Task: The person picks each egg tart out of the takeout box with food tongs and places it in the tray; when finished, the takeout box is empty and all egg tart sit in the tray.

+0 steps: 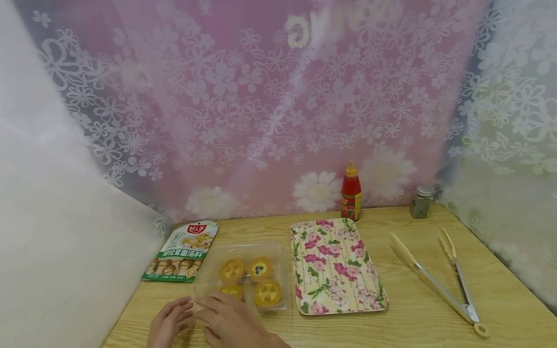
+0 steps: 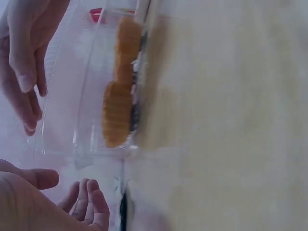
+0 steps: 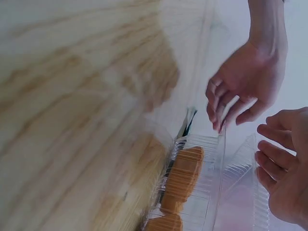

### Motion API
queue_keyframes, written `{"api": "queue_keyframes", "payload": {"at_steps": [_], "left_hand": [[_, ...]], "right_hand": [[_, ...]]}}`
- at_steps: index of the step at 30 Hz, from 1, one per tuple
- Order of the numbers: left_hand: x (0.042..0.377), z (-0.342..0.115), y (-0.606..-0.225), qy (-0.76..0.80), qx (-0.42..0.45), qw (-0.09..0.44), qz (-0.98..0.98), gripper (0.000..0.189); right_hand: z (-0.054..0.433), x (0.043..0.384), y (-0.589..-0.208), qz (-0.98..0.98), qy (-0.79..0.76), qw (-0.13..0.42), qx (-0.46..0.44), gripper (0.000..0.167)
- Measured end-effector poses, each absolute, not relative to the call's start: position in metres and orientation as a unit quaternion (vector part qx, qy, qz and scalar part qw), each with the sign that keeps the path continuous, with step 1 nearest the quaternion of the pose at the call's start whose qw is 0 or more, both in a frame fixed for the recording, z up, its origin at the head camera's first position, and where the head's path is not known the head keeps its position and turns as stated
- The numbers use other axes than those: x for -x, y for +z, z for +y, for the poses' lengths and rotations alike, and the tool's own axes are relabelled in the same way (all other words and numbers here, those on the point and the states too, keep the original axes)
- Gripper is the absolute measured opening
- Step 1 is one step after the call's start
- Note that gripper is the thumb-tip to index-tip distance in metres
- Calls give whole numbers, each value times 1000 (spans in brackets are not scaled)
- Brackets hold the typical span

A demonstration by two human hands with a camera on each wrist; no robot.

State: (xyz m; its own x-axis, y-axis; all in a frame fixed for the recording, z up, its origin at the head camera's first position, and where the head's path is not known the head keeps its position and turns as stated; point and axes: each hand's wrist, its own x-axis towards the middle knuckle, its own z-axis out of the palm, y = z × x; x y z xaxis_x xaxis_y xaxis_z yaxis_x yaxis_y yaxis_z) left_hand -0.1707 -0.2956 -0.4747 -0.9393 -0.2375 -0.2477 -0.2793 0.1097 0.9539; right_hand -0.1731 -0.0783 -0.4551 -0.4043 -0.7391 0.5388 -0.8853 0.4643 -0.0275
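A clear plastic clamshell box [image 1: 285, 263] holding several egg tarts [image 1: 267, 293] sits on the table. Beside its near left corner is my left hand [image 1: 170, 319], its fingers loosely bent. My right hand [image 1: 230, 316] reaches over the near edge, covering part of one tart. Both wrist views show the box's clear side wall [image 2: 82, 115] and the tarts [image 3: 185, 173] through it. In the right wrist view the left fingertips come close to a box corner; whether they touch it I cannot tell. No object shows in the right hand [image 3: 291, 166].
A green and white food pouch [image 1: 183, 251] lies left of the box. To the right lies a flowered tray [image 1: 337, 266], then metal tongs [image 1: 448, 290] spread apart. A red sauce bottle [image 1: 350, 195] and a small lidded jar [image 1: 420, 203] stand along the back edge by the curtain.
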Motion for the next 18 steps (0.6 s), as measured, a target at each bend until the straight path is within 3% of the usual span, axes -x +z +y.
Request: {"api": "queue_keyframes", "payload": {"at_steps": [10, 18], "left_hand": [[187, -293, -437, 623, 93, 14, 776, 51], [192, -291, -435, 614, 95, 21, 783, 59]], "right_hand": [[-78, 174, -448, -810, 179, 310, -464, 20], [-72, 174, -439, -818, 157, 320, -452, 25]]}}
